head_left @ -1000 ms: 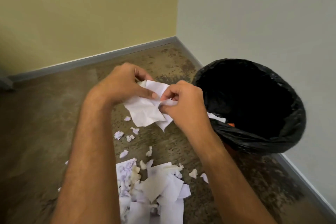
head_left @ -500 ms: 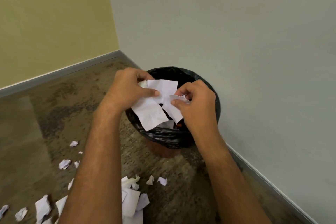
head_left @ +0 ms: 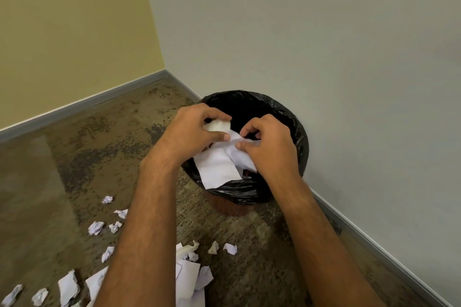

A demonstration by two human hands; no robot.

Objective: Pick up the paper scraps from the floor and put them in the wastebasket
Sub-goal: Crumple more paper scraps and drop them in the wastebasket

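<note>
**One handful over the wastebasket, plenty left on the floor**

Partway through, and by the look of it nearer the start than the end. Gripping a bunch of white paper sheets point(head_left: 217, 167) with both hands. Left hand point(head_left: 197, 129) curled round the crumpled upper end, with the thumb pressed across it. Right hand point(head_left: 267, 147) pinching the other side between thumb and bent fingers. Holding the bunch right above the mouth of the wastebasket point(head_left: 298, 137), with the lower corner dipping to the near rim of the black liner. Not yet let go, so not yet binned. Contents of the wastebasket impossible to make out: too dark, and partly hidden behind the paper.

Left to do: releasing this load, then going back for the rest. Scattered on the floor point(head_left: 74, 157) left of the arms: small crumpled paper scraps point(head_left: 96, 228). Between the two forearms: two more bits point(head_left: 230, 248). At the lower edge of the view: a heap of larger torn sheets point(head_left: 185, 279), partly hidden under the left forearm.

As for room: wastebasket set close against the grey wall point(head_left: 324, 57) and its baseboard point(head_left: 374, 249), not far from the corner with the yellow wall point(head_left: 74, 32). Little or no space behind or to the right of it. Open floor to the left and on the near side. Probably best dropped straight down, well inside the rim, to avoid a sheet sliding off outside the near edge.
</note>
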